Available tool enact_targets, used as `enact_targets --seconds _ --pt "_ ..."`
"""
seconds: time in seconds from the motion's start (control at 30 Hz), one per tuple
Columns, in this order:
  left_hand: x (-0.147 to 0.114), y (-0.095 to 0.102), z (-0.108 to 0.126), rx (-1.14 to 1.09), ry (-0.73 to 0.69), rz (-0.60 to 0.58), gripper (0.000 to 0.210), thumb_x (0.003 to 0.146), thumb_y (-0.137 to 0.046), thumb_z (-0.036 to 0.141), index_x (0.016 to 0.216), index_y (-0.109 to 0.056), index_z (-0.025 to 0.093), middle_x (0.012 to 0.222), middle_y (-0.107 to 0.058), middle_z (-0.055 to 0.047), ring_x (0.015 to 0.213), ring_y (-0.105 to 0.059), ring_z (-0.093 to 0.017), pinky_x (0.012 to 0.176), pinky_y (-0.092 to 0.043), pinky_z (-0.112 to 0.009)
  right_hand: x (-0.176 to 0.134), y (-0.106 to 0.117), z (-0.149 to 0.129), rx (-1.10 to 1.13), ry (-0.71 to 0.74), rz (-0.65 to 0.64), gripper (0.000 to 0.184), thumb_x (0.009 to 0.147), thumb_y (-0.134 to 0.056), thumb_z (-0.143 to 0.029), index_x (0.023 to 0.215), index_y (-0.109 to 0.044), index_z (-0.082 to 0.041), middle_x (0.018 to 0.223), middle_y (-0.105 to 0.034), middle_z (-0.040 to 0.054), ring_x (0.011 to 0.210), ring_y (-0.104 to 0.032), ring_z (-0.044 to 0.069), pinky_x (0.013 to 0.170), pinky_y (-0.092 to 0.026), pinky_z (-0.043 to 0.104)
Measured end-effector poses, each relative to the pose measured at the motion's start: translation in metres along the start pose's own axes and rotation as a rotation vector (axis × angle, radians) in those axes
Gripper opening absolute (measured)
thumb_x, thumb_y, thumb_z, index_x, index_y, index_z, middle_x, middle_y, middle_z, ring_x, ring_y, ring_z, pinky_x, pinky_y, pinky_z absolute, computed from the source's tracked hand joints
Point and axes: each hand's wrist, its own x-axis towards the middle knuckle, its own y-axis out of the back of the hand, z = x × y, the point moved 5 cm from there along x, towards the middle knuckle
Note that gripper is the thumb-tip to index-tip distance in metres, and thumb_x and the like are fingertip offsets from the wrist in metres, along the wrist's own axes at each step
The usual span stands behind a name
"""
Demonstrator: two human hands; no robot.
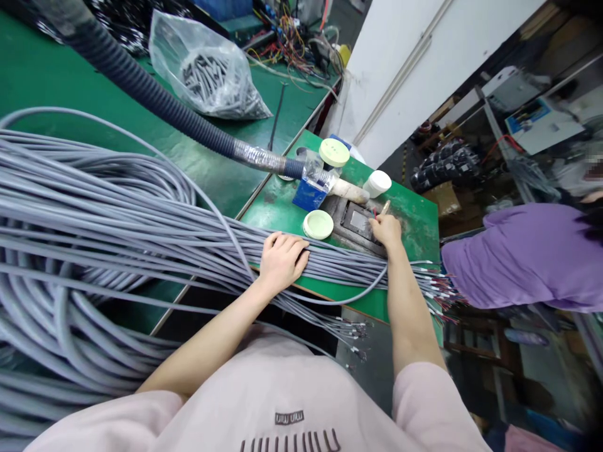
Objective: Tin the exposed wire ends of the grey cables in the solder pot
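Note:
My left hand [284, 257] lies palm down across a thick bundle of grey cables [334, 262], its fingers slightly bent over them and its thumb apart. My right hand [387, 230] is closed in a pinch above a small solder pot [358, 221] with a silvery square surface. Short thin wires, one red, show at its fingertips, seemingly from a cable end. One grey cable loops towards my right wrist. A short beige stick [385, 206] shows just behind the fingers; whether I hold it cannot be made out. Stripped wire ends [440, 290] fan out right of my forearm.
A black ribbed hose [179, 107] ends at a pale nozzle [351, 190] beside the pot. A round pale tub [318, 225], a lid [334, 152] and a white cup [377, 183] stand around it. Coiled cables [61, 295] fill the left. A person in purple [522, 257] is at right.

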Motion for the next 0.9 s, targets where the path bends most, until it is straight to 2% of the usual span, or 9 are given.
enact_targets --seconds 0.33,0.5,0.57,0.63,0.73,0.83,0.9 --pt "0.0 0.0 0.0 0.009 -0.008 0.002 0.019 0.087 -0.053 0.027 0.101 -0.065 0.021 0.099 -0.071 -0.004 0.096 -0.06 -0.021 0.099 -0.03 -0.042 0.0 -0.003 -0.003 0.037 0.008 0.019 0.03 0.084 -0.05 -0.034 0.088 -0.073 -0.017 0.092 -0.071 0.0142 0.089 -0.064 0.025 0.074 -0.043 0.03" --pt "-0.002 -0.001 0.0 -0.016 -0.007 0.004 0.02 0.086 -0.053 0.027 0.102 -0.065 0.021 0.1 -0.071 -0.005 0.097 -0.06 -0.022 0.099 -0.029 -0.043 -0.013 0.011 0.001 0.113 0.041 0.082 0.031 0.082 -0.05 -0.035 0.074 -0.071 -0.015 0.072 -0.068 0.0088 0.073 -0.061 0.02 0.063 -0.039 0.026" --pt "-0.002 -0.002 -0.002 -0.022 -0.005 0.007 0.021 0.086 -0.054 0.027 0.102 -0.065 0.021 0.1 -0.071 -0.006 0.097 -0.06 -0.023 0.099 -0.029 -0.043 -0.032 0.021 0.003 0.281 0.097 0.145 0.032 0.081 -0.051 -0.035 0.064 -0.068 -0.014 0.057 -0.061 0.0037 0.06 -0.056 0.016 0.056 -0.036 0.025" --pt "-0.001 -0.001 -0.003 -0.044 0.001 0.01 0.02 0.086 -0.055 0.027 0.102 -0.066 0.022 0.1 -0.071 -0.006 0.097 -0.06 -0.023 0.1 -0.029 -0.044 -0.06 0.03 0.005 0.554 0.161 0.211 0.033 0.079 -0.054 -0.036 0.056 -0.063 -0.014 0.047 -0.053 -0.0006 0.051 -0.048 0.012 0.05 -0.032 0.023" --pt "0.001 0.004 0.0 -0.185 0.024 0.05 0.016 0.085 -0.057 0.026 0.095 -0.068 0.023 0.096 -0.072 -0.004 0.096 -0.061 -0.022 0.098 -0.031 -0.044 -0.111 0.032 0.004 0.921 0.159 0.226 0.032 0.08 -0.058 -0.039 0.059 -0.061 -0.015 0.047 -0.051 -0.0031 0.044 -0.043 0.009 0.045 -0.03 0.022" --pt "-0.002 0.006 0.017 -0.533 0.091 0.083 0.011 0.083 -0.06 0.026 0.087 -0.069 0.021 0.089 -0.071 -0.005 0.089 -0.061 -0.019 0.089 -0.04 -0.039 -0.159 0.023 -0.006 1.214 0.124 0.178 0.027 0.081 -0.059 -0.039 0.068 -0.063 -0.016 0.048 -0.049 -0.0045 0.042 -0.04 0.008 0.042 -0.029 0.021" --pt "-0.008 -0.002 0.036 -0.846 0.205 0.016 0.013 0.079 -0.066 0.029 0.086 -0.07 0.019 0.089 -0.07 -0.006 0.088 -0.061 -0.019 0.084 -0.045 -0.036 -0.182 0.013 -0.017 1.341 0.096 0.136 0.026 0.081 -0.06 -0.04 0.07 -0.063 -0.016 0.048 -0.049 -0.0045 0.041 -0.039 0.007 0.041 -0.029 0.02"
